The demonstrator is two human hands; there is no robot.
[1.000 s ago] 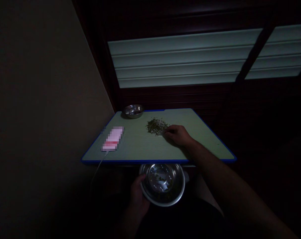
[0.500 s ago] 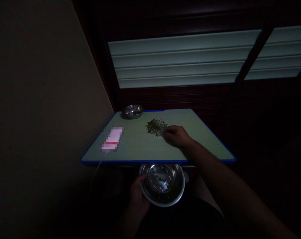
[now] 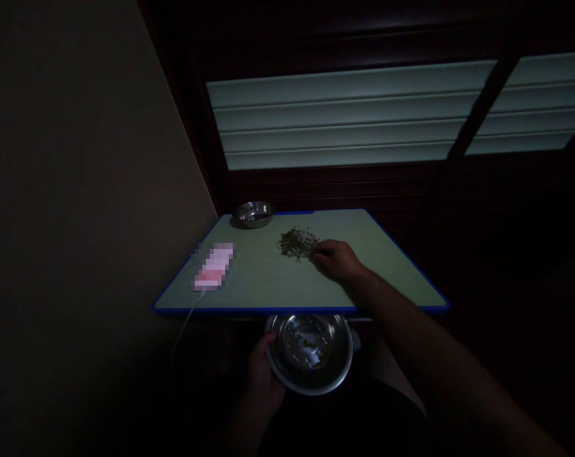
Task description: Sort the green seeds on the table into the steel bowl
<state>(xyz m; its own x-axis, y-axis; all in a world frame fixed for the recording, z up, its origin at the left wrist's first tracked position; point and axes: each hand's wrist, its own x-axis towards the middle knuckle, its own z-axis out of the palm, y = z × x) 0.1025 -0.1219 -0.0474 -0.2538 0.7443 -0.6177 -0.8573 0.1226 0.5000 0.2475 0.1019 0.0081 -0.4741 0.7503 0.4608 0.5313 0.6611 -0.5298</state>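
Observation:
A heap of small greenish-brown grains (image 3: pixel 297 242), seeds or beans by their look, lies spread on the pale green table top (image 3: pixel 263 279). At the heap's right edge, my right hand (image 3: pixel 337 256) rests low over the surface with its fingers pinched together. A small pale sliver shows by its fingertips, too dim to name. My left hand (image 3: pixel 264 374) grips the rim of a steel bowl (image 3: pixel 337 384) on its left side, thumb over the edge. The bowl is held below the table's front edge, tilted towards me, with some small bits inside.
A smaller steel bowl (image 3: pixel 254 216) stands at the table's back left corner. Nearer on the left lies a phone (image 3: pixel 215 266), blurred out, with a white cable (image 3: pixel 186 322) running over the front edge. Behind the table is a dark wooden panel with pale slats (image 3: pixel 339 117).
My right fingers have shifted very slightly at the heap's edge, and the pale sliver there shows less. My left hand and the bowl are almost unmoved.

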